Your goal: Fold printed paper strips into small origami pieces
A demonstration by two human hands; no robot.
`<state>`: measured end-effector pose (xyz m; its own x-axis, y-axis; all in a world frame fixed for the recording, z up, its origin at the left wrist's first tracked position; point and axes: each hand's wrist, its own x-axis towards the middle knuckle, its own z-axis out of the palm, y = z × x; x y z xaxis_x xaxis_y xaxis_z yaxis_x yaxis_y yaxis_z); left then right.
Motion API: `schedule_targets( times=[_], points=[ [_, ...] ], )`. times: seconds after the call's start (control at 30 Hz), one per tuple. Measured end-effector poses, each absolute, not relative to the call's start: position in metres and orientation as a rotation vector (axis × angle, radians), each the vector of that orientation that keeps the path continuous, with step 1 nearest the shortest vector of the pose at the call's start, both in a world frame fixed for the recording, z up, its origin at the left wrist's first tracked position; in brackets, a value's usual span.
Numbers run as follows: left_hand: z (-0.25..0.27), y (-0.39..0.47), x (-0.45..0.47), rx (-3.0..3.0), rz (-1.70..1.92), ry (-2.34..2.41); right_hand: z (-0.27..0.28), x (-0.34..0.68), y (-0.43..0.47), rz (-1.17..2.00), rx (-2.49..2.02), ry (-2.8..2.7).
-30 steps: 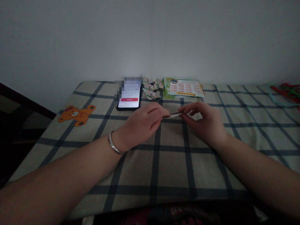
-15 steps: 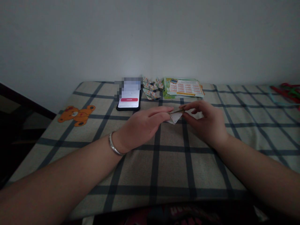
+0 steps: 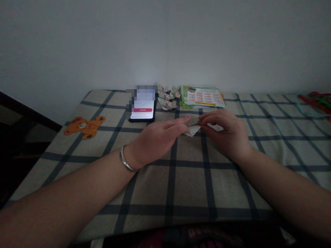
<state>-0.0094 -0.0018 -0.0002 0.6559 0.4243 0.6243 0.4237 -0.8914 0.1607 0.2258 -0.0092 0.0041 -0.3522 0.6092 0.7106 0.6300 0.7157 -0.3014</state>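
Note:
A small piece of folded paper (image 3: 193,130), pale with a pointed lower corner, is held between both hands above the checked cloth. My left hand (image 3: 161,137), with a silver bangle at the wrist, grips its left side between thumb and fingers. On the other side, my right hand (image 3: 226,132) pinches the paper's right end with thumb and fingertips. Much of the paper is hidden behind the fingers. Beyond the hands, several folded paper pieces (image 3: 167,100) lie beside a stack of printed sheets (image 3: 204,96).
A lit phone (image 3: 141,110) lies left of the folded pieces. An orange teddy bear figure (image 3: 84,127) is at the left of the checked tablecloth (image 3: 191,186). Red and green items (image 3: 319,103) sit at the far right. A wall rises behind the table.
My right hand's fingers have shifted slightly left and closed nearer along the paper's edge. My left hand stays almost still.

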Motion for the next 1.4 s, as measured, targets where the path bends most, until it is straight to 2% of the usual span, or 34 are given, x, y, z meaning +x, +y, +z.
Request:
schedule_targets(
  times=[0.43,0.9,1.2,1.4],
  points=[
    [0.001,-0.002,-0.009,2.831,1.066,0.729,-0.002,0.221,-0.011,0.119,-1.117,-1.842],
    [-0.003,-0.002,-0.009,2.774,1.034,0.837,0.0,0.222,-0.013,0.047,-1.115,-2.14],
    [0.0,-0.001,-0.008,2.947,0.959,0.985,0.0,0.216,-0.015,-0.017,-1.042,-2.256],
    [0.002,-0.003,-0.008,2.854,0.904,1.113,0.0,0.215,-0.016,0.168,-1.15,-2.146]
  ],
)
